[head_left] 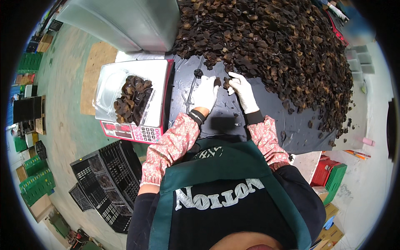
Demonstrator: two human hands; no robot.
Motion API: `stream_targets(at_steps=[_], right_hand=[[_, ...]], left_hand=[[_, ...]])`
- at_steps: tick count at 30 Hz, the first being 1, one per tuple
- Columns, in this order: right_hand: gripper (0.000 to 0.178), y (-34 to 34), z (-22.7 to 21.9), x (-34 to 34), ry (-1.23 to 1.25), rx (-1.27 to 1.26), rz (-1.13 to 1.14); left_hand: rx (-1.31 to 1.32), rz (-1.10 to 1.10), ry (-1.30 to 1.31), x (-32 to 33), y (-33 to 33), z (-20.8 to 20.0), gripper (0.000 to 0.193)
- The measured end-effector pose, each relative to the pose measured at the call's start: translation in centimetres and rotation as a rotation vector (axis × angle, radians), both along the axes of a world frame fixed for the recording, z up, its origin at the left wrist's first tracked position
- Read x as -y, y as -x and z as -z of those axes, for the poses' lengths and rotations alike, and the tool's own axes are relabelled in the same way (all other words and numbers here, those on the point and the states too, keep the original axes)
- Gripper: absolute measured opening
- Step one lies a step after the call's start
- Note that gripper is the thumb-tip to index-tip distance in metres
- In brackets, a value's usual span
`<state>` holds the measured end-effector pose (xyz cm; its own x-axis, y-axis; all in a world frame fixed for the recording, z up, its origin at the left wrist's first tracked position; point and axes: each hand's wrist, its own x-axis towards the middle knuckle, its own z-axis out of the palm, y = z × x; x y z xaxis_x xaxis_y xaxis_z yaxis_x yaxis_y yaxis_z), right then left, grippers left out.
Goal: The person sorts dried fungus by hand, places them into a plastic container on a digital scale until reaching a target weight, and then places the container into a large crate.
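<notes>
Both my hands wear white gloves over the dark plastic-covered table [225,123]. My left hand [205,93] is closed on a small dark wood ear mushroom [217,82] at its fingertips. Just to the right, my right hand [243,91] pinches a brown wood ear mushroom piece [226,83]. A large heap of wood ear mushrooms [266,46] spreads beyond both hands and off to the right. On the left, a red and white weighing scale [162,104] carries a clear plastic box [107,89] partly filled with wood ear mushrooms [133,99].
Stacked clear plastic boxes [125,23] stand behind the scale. Black crates [109,179] with filled packs sit low at the left. Red and green crates [329,175] lie beneath the table at the right. At the top right, part of another person's arm [336,10] shows.
</notes>
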<state>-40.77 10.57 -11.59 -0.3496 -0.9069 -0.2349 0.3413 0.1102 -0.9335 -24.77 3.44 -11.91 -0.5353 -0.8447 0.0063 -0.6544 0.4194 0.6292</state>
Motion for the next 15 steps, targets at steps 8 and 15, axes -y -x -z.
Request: stream_targets(at_steps=[8, 15], right_hand=[[0.046, -0.9, -0.1, -0.1, 0.034, -0.069, 0.045], [0.044, -4.7, -2.0, -1.2, 0.118, -0.916, 0.187]], left_hand=[[-0.637, -0.190, -0.519, 1.9, -1.6, 1.5, 0.017], [-0.911, -0.309, -1.021, 0.8, -3.4, -0.3, 0.021]])
